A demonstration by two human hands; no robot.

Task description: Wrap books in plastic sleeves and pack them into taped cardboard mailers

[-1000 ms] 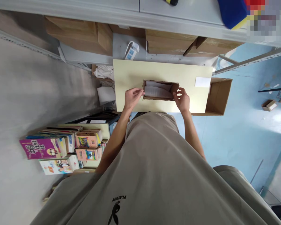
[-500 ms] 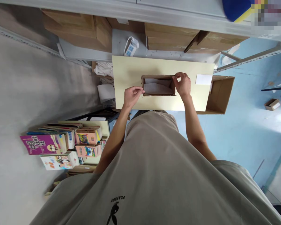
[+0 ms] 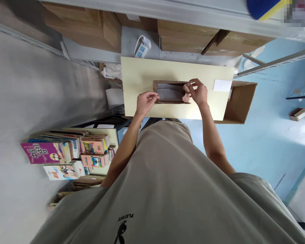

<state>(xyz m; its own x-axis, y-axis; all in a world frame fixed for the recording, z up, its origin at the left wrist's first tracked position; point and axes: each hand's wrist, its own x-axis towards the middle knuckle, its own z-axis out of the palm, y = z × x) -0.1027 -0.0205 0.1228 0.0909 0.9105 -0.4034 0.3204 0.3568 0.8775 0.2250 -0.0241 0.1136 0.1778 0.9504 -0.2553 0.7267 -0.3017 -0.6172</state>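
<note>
A small open cardboard box sits on a pale yellow board in front of me. White sheet material, perhaps paper or foam, lies inside it. At the box's left end, my left hand has thumb and fingers pinched on the edge. My right hand is closed at the opposite end, fingertips on a light tan end flap that is tipped inward over the opening. The long sides stand upright. What lies under the white material is hidden.
The yellow board carries a white card. Behind it are a power strip and large cartons under a shelf edge. An open carton stands at the right. Stacked books are at lower left.
The light tan flap at the right end has come into view, folded inward over the opening. My left fingertips have shifted slightly right, onto the box's left edge.
</note>
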